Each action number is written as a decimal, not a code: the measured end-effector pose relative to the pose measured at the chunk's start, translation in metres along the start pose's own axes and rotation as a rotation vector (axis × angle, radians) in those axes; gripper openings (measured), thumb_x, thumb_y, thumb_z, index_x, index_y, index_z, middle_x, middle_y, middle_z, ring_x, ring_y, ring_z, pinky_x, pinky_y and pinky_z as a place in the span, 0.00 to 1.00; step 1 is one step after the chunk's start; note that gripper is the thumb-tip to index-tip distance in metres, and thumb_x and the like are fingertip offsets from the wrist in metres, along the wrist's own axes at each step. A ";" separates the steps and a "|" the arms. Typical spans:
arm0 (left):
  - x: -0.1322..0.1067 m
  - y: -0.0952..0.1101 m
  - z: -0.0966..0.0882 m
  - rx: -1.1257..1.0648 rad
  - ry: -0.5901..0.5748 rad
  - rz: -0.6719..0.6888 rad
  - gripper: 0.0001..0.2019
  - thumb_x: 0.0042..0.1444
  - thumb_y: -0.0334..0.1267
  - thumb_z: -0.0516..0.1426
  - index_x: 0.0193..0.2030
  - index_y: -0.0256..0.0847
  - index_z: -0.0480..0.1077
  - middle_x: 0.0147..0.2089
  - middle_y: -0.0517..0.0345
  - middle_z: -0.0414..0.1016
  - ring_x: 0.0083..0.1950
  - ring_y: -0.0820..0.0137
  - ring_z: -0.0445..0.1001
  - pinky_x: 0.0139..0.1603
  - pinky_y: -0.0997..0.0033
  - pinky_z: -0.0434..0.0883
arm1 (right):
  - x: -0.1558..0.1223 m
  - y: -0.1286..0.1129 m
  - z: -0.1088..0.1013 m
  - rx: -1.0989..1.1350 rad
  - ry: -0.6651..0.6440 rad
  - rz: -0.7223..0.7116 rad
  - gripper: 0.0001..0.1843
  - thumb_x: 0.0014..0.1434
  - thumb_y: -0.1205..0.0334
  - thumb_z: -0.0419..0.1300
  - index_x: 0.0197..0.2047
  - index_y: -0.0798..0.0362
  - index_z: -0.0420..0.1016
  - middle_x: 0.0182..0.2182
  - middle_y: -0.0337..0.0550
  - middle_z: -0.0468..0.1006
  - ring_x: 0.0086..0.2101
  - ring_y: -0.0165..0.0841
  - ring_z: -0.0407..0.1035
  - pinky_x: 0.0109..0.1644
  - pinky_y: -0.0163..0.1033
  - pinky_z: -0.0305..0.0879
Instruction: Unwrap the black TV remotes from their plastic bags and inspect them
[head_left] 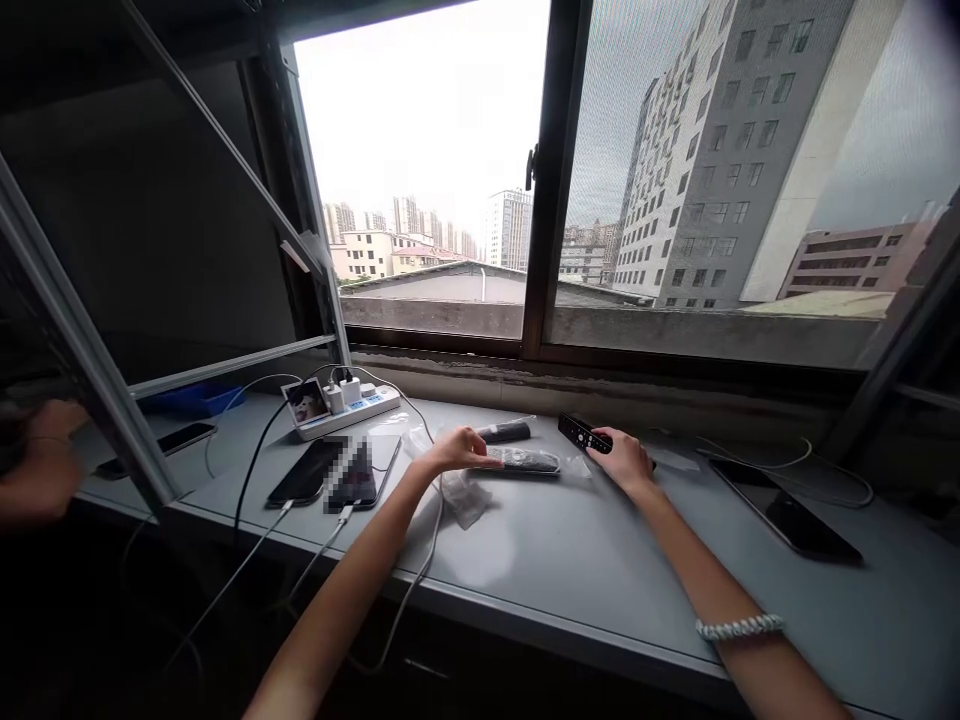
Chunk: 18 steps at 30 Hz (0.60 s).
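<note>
In the head view, my right hand (624, 460) is closed on a black remote control (581, 435), whose buttons face toward me. To its left, my left hand (459, 450) grips the near end of a remote control in clear plastic wrap (525, 460), which lies along the desk. Right behind that one is a dark remote-like object (506, 431), partly hidden by my hand. A crumpled clear plastic bag (466, 500) spreads on the desktop below my left wrist.
Two phones (307, 470) charge on the left by a white power strip (349, 412). Cables hang over the desk's front edge. A dark tablet (784, 508) lies at the right. Beyond the metal frame post (82, 340), another person's hand (45, 465) shows near a phone (157, 448).
</note>
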<state>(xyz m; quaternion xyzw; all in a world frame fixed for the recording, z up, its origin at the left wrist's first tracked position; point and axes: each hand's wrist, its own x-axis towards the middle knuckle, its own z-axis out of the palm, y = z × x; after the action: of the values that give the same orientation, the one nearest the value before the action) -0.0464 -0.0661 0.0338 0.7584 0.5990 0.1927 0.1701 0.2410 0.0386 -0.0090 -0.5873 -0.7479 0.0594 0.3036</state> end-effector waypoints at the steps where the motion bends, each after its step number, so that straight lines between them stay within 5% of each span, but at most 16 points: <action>1: -0.002 0.001 -0.003 -0.073 -0.107 0.014 0.21 0.43 0.57 0.60 0.26 0.36 0.75 0.22 0.60 0.70 0.26 0.74 0.66 0.26 0.76 0.59 | 0.000 0.000 0.000 0.004 0.001 0.002 0.17 0.53 0.61 0.60 0.47 0.48 0.73 0.41 0.38 0.75 0.40 0.37 0.69 0.32 0.33 0.61; 4: -0.006 0.001 -0.012 -0.150 -0.318 0.038 0.23 0.34 0.52 0.66 0.37 0.41 0.76 0.31 0.59 0.74 0.32 0.72 0.68 0.28 0.77 0.61 | 0.002 0.000 0.000 0.004 0.002 0.009 0.17 0.53 0.60 0.60 0.47 0.47 0.73 0.40 0.39 0.75 0.40 0.38 0.69 0.32 0.34 0.62; 8: -0.009 -0.003 -0.012 -0.052 -0.353 0.001 0.23 0.31 0.45 0.68 0.38 0.46 0.76 0.34 0.61 0.74 0.34 0.70 0.68 0.28 0.77 0.61 | 0.003 0.004 0.004 -0.007 0.016 -0.010 0.17 0.52 0.59 0.59 0.47 0.47 0.73 0.42 0.39 0.74 0.40 0.37 0.69 0.33 0.34 0.62; 14: -0.003 -0.004 0.004 -0.073 -0.207 0.102 0.12 0.39 0.44 0.66 0.28 0.38 0.76 0.27 0.60 0.71 0.29 0.74 0.66 0.27 0.77 0.61 | 0.005 0.013 0.012 -0.018 -0.002 0.002 0.18 0.51 0.57 0.60 0.47 0.47 0.73 0.40 0.40 0.75 0.39 0.40 0.69 0.31 0.35 0.60; 18: 0.002 0.007 0.013 -0.016 0.176 0.211 0.10 0.55 0.42 0.56 0.35 0.38 0.74 0.36 0.57 0.72 0.33 0.75 0.68 0.34 0.77 0.64 | 0.005 0.018 0.015 -0.010 -0.028 -0.005 0.18 0.52 0.56 0.59 0.48 0.47 0.72 0.41 0.39 0.74 0.39 0.39 0.68 0.29 0.35 0.58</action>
<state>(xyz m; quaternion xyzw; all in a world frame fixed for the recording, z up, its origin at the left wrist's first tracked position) -0.0337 -0.0660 0.0258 0.7960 0.5268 0.2802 0.1016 0.2471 0.0529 -0.0274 -0.5861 -0.7537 0.0632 0.2905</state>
